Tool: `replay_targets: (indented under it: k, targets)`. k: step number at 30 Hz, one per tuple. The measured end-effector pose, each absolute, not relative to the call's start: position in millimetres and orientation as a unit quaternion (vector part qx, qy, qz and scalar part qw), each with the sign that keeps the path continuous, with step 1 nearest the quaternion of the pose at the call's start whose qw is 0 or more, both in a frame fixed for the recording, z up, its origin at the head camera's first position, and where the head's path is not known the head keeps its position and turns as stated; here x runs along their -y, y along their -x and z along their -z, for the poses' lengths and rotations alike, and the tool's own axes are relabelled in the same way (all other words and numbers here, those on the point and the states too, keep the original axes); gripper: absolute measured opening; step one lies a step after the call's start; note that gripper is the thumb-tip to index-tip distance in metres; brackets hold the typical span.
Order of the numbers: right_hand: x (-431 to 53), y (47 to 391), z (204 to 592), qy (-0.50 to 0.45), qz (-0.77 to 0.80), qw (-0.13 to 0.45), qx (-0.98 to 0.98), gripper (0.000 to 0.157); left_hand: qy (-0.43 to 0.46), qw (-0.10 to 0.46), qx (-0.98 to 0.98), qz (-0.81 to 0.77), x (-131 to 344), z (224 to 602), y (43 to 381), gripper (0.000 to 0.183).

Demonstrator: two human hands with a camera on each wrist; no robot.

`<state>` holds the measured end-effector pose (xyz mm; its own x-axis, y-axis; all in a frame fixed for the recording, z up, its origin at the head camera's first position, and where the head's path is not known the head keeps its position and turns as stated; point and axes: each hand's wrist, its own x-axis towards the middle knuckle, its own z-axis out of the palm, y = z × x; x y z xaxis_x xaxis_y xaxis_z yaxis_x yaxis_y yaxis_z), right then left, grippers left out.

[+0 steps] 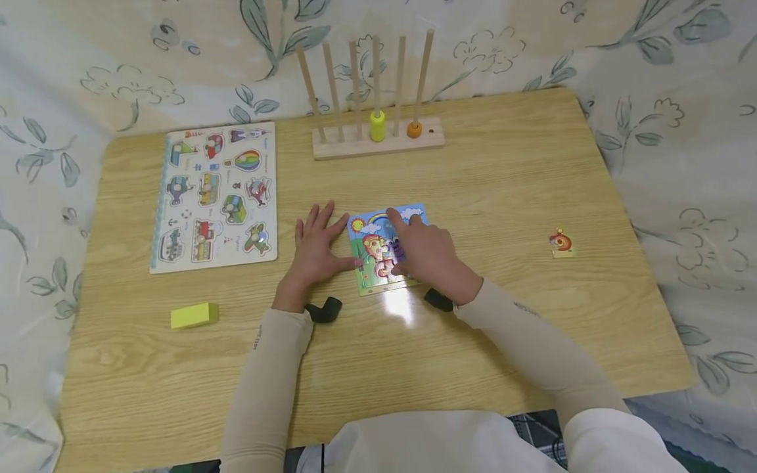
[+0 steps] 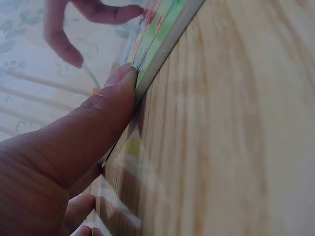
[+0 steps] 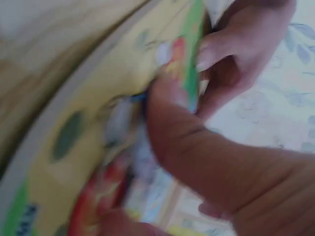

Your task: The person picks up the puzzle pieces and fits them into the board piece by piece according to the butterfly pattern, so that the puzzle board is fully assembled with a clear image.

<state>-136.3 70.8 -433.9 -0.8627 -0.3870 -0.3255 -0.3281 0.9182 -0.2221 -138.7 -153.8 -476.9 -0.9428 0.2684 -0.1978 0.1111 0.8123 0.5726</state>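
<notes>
A colourful picture puzzle (image 1: 374, 279) with a sun, rainbow and cartoon figures lies near the middle of the table. On its left, my left hand (image 1: 319, 253) rests with fingers spread, the thumb touching the puzzle's edge. In the left wrist view that thumb (image 2: 110, 93) lies against the board's rim. My right hand (image 1: 428, 253) reaches over the puzzle's right part, index finger stretched toward the upper edge, hiding some of the picture. Its thumb (image 3: 172, 118) touches the picture in the blurred right wrist view. No piece shows between its fingers.
A single snail puzzle piece (image 1: 562, 244) lies far right. At the left are a vehicle peg board (image 1: 189, 253) and a yellow block (image 1: 194, 316). A wooden rod stand (image 1: 337, 150) with yellow and orange beads stands at the back.
</notes>
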Motion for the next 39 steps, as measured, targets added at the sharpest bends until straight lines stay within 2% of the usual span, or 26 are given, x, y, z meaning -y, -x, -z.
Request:
replay_targets:
  k: [2,6,10,12,14,16,20,22,26,31,39]
  targets:
    - [-74,139,434,0.185,0.070,0.183,-0.963,0.104,-0.104,0.136,-0.942,-0.290,153,476,141,0.094]
    - [-81,140,436,0.195,0.098,0.171,-0.961,0.093,-0.109,0.128,-0.942,-0.291,152,474,144,0.095]
    - [-99,127,426,0.210,0.202,0.102,-0.951,0.066,-0.107,0.123,-0.943,-0.289,153,473,145,0.095]
    - [-120,119,416,0.205,0.253,0.060,-0.944,0.050,-0.107,0.122,-0.942,-0.292,154,472,144,0.095]
    - [-151,114,407,0.177,0.270,0.042,-0.945,0.042,-0.106,0.124,-0.941,-0.296,156,471,141,0.095]
    - [-187,114,402,0.130,0.250,0.047,-0.958,0.041,-0.102,0.127,-0.940,-0.299,159,470,138,0.095]
    - [-252,119,411,0.011,0.172,0.112,-0.979,0.051,-0.092,0.134,-0.940,-0.300,166,470,132,0.096]
    - [-275,120,419,-0.029,0.154,0.142,-0.977,0.056,-0.093,0.133,-0.939,-0.302,167,471,131,0.096]
    - [-300,119,433,-0.064,0.165,0.164,-0.970,0.057,-0.103,0.130,-0.936,-0.310,163,474,133,0.095]
    - [-302,120,439,-0.062,0.184,0.146,-0.970,0.044,-0.106,0.134,-0.934,-0.313,156,477,136,0.095]
    - [-252,124,436,-0.043,0.261,0.102,-0.959,0.028,-0.107,0.130,-0.937,-0.306,154,476,137,0.094]
